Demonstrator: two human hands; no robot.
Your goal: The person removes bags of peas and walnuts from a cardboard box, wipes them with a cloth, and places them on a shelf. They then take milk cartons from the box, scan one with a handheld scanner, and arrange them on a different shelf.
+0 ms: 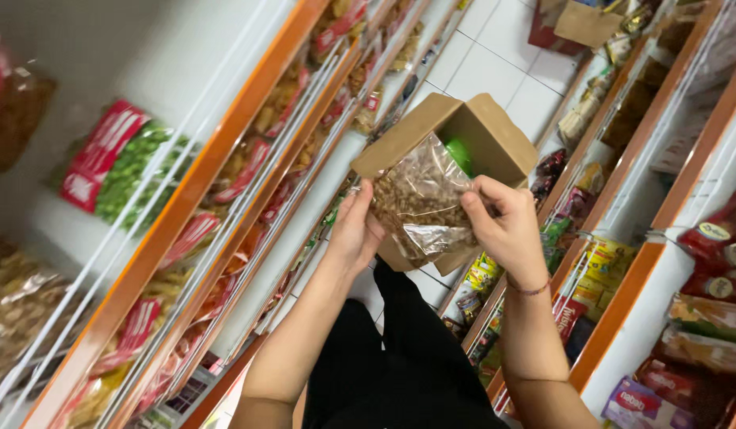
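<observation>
An open brown cardboard box (495,135) is held up in front of me in a shop aisle. A clear plastic bag of brown nuts (420,195) sticks out of its open side, with something green behind it inside the box. My left hand (354,232) supports the box and the bag from the lower left. My right hand (507,226) grips the bag's right edge with thumb and fingers; a thin red bracelet circles that wrist.
Orange-edged white shelves (193,191) with bagged snacks run along the left. More shelves (662,214) with packets and pouches line the right. A white tiled floor (503,56) lies between, with another cardboard box (582,22) on it farther off.
</observation>
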